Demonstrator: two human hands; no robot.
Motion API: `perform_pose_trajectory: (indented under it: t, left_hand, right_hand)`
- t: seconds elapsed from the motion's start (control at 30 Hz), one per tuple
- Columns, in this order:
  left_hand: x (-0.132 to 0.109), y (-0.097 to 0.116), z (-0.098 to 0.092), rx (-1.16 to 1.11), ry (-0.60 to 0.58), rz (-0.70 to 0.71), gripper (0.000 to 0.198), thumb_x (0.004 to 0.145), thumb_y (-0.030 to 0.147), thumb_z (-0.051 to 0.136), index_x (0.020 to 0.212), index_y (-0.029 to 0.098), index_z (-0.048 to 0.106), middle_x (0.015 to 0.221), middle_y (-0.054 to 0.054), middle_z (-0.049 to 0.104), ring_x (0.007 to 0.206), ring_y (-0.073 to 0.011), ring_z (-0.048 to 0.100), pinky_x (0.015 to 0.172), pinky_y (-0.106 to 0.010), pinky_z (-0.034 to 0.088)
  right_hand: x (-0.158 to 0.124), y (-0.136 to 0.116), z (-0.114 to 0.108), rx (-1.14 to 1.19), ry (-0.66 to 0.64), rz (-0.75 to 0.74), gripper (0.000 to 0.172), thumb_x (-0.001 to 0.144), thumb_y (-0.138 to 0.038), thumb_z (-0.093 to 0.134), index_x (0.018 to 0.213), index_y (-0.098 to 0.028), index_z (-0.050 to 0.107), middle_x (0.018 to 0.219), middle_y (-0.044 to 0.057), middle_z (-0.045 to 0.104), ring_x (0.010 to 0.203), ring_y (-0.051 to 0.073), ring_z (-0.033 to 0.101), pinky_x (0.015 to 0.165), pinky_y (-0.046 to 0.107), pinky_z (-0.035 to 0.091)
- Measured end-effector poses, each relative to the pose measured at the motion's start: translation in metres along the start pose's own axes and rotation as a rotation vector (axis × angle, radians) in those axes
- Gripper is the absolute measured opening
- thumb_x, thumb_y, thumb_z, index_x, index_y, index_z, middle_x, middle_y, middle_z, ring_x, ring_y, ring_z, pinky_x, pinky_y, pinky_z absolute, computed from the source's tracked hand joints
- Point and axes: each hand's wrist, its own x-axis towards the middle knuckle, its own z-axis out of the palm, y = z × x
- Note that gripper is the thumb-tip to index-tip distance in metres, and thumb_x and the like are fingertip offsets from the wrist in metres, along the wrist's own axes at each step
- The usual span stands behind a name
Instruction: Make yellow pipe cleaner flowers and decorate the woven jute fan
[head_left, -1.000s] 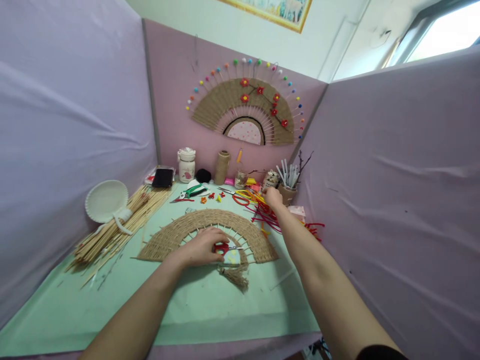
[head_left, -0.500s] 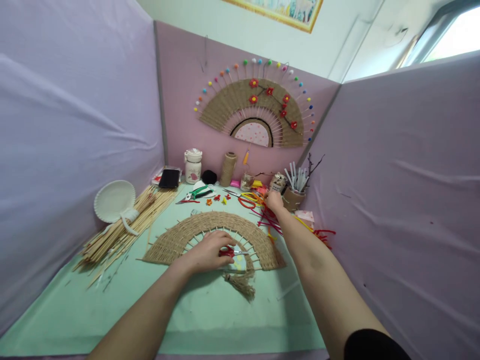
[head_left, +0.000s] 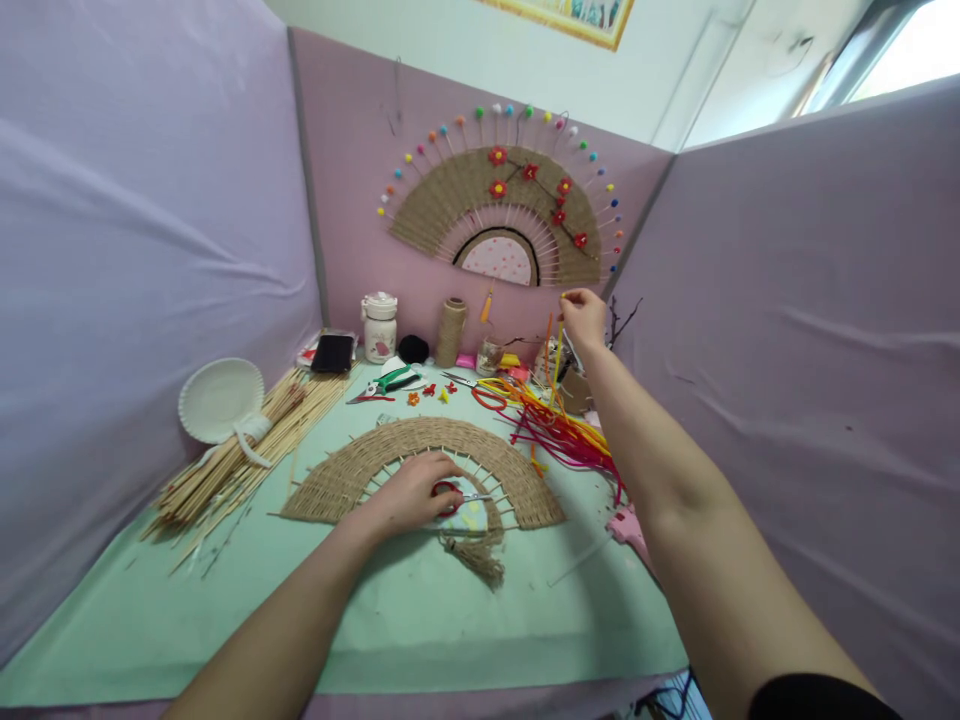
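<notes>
My left hand (head_left: 416, 492) rests over the woven fan (head_left: 442, 437) on the table, its fingers closed on small scissors (head_left: 449, 499) with red handles, the blades pointing right. Under the blades lies a pale patterned half-round piece (head_left: 471, 518) at the fan's centre, with a twine tassel (head_left: 476, 563) below it. My right hand (head_left: 585, 318) is raised at the back right, pinching the top of a yellow pipe cleaner (head_left: 558, 350) that hangs down. Beneath it spreads a pile of red, orange and yellow pipe cleaners (head_left: 566, 430).
A tied bundle of sticks (head_left: 225, 460) and a white dish (head_left: 221, 400) sit left. Behind the fan are green-handled pliers (head_left: 397, 380), orange-handled scissors (head_left: 489, 398), a twine roll (head_left: 451, 333) and a white jar (head_left: 380, 330). A pink glue gun (head_left: 630, 530) lies right. A finished fan (head_left: 450, 185) hangs behind.
My right hand has risen from the pile, drawing up a yellow pipe cleaner. My left hand stays on the fan with the scissors. The pink glue gun has come into sight.
</notes>
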Motion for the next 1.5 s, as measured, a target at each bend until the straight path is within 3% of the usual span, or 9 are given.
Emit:
perform_pose_trajectory:
  t: [0.23, 0.43, 0.6, 0.73, 0.9, 1.07, 1.27, 1.37, 1.5]
  left_hand:
    - [0.001, 0.001, -0.001, 0.014, 0.01, -0.01, 0.029, 0.082, 0.034, 0.052, 0.103, 0.021, 0.066, 0.102, -0.007, 0.065, 0.098, -0.0214, 0.056, 0.091, -0.032, 0.039]
    - [0.001, 0.0, 0.0, -0.024, 0.068, -0.024, 0.028, 0.082, 0.033, 0.051, 0.101, 0.02, 0.066, 0.101, -0.008, 0.065, 0.099, -0.0223, 0.057, 0.09, -0.033, 0.04]
    - [0.001, 0.005, -0.007, -0.248, 0.25, -0.134, 0.03, 0.081, 0.038, 0.054, 0.1, 0.019, 0.067, 0.104, -0.008, 0.066, 0.098, -0.0227, 0.059, 0.087, -0.035, 0.044]
    - [0.001, 0.006, -0.013, -0.666, 0.375, -0.2, 0.037, 0.081, 0.047, 0.052, 0.094, 0.018, 0.069, 0.093, -0.008, 0.069, 0.086, -0.0206, 0.063, 0.076, -0.033, 0.049]
    - [0.003, 0.004, -0.019, -1.14, 0.745, -0.152, 0.036, 0.076, 0.047, 0.06, 0.084, 0.013, 0.067, 0.075, -0.005, 0.066, 0.065, -0.0135, 0.059, 0.06, -0.025, 0.047]
    - [0.002, 0.011, -0.03, -1.288, 0.874, -0.124, 0.032, 0.07, 0.034, 0.068, 0.096, 0.017, 0.062, 0.076, -0.002, 0.064, 0.063, -0.0096, 0.057, 0.06, -0.022, 0.047]
    - [0.005, 0.014, -0.027, -1.149, 0.965, -0.166, 0.026, 0.061, 0.027, 0.076, 0.079, 0.015, 0.061, 0.074, -0.002, 0.065, 0.059, -0.0081, 0.057, 0.06, -0.021, 0.048]
    - [0.005, 0.015, -0.022, -0.964, 1.036, -0.185, 0.024, 0.066, 0.03, 0.072, 0.08, 0.014, 0.061, 0.074, -0.003, 0.066, 0.061, -0.0101, 0.059, 0.061, -0.023, 0.049]
    - [0.005, 0.014, -0.02, -0.869, 1.118, -0.192, 0.022, 0.072, 0.032, 0.067, 0.083, 0.014, 0.06, 0.075, -0.002, 0.065, 0.061, -0.0099, 0.059, 0.059, -0.022, 0.048]
  right_hand:
    - [0.004, -0.029, -0.015, 0.12, 0.034, -0.123, 0.012, 0.077, -0.022, 0.048, 0.083, -0.015, 0.056, 0.077, 0.002, 0.06, 0.062, 0.013, 0.061, 0.06, 0.026, 0.048]
    - [-0.014, -0.075, -0.029, 0.337, 0.065, -0.307, 0.018, 0.087, -0.035, 0.045, 0.092, -0.019, 0.051, 0.081, 0.001, 0.056, 0.07, 0.011, 0.062, 0.059, 0.024, 0.049]
    - [-0.093, -0.134, -0.046, 0.514, 0.038, -0.434, 0.021, 0.09, -0.039, 0.042, 0.098, -0.023, 0.052, 0.093, 0.002, 0.057, 0.081, 0.011, 0.061, 0.07, 0.027, 0.052]
    - [-0.177, -0.156, -0.045, 0.581, -0.185, -0.496, 0.007, 0.085, -0.027, 0.054, 0.091, -0.024, 0.056, 0.098, 0.005, 0.062, 0.093, 0.018, 0.061, 0.081, 0.034, 0.052]
    - [-0.256, -0.152, -0.014, 0.657, -0.462, -0.486, 0.011, 0.08, -0.018, 0.055, 0.089, -0.024, 0.058, 0.103, 0.006, 0.065, 0.099, 0.018, 0.061, 0.089, 0.038, 0.049]
    - [-0.287, -0.14, 0.011, 0.92, -0.483, -0.125, 0.003, 0.082, -0.025, 0.055, 0.083, -0.023, 0.057, 0.103, 0.007, 0.066, 0.102, 0.02, 0.061, 0.09, 0.039, 0.049]
    - [-0.281, -0.122, 0.016, 1.011, -0.441, 0.251, 0.016, 0.08, -0.033, 0.059, 0.091, -0.021, 0.056, 0.103, 0.005, 0.064, 0.085, 0.017, 0.065, 0.077, 0.034, 0.054]
    - [-0.267, -0.1, 0.014, 0.766, -0.421, 0.276, 0.027, 0.078, -0.036, 0.06, 0.099, -0.02, 0.056, 0.1, 0.005, 0.064, 0.084, 0.017, 0.063, 0.074, 0.031, 0.051]
    - [-0.232, -0.059, 0.011, 0.234, -0.464, 0.218, 0.023, 0.081, -0.036, 0.053, 0.088, -0.016, 0.062, 0.089, 0.006, 0.068, 0.08, 0.018, 0.062, 0.075, 0.03, 0.048]
